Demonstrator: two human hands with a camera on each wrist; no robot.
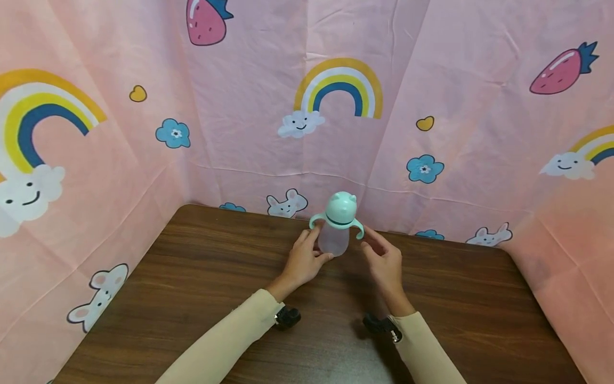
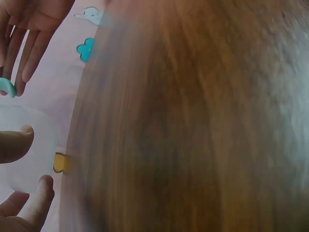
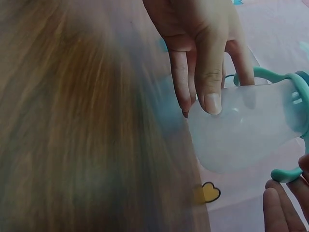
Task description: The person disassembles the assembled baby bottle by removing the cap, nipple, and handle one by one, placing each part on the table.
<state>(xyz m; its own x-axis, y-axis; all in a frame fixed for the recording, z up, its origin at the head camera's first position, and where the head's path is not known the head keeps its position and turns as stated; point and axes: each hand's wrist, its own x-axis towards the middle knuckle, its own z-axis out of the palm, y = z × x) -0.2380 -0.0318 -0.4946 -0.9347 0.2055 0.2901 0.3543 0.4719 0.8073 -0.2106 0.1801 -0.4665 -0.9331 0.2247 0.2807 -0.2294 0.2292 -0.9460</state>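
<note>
A baby bottle (image 1: 333, 240) with a frosted clear body, mint green domed lid (image 1: 341, 207) and two curved side handles is held slightly tilted above the far part of the table. My left hand (image 1: 302, 261) grips its body near the bottom, the thumb on the near side; the right wrist view shows this thumb lying across the bottle (image 3: 241, 133). Beside the right handle (image 1: 360, 229) is my right hand (image 1: 387, 266), fingers fairly straight. In the left wrist view its fingertips (image 2: 20, 89) meet the tip of that handle.
The dark wooden table (image 1: 230, 256) ends at a pink printed cloth (image 1: 249, 128) that hangs behind it and along both sides. Black straps with small devices (image 1: 288, 317) sit at both wrists, over beige sleeves (image 1: 230, 336).
</note>
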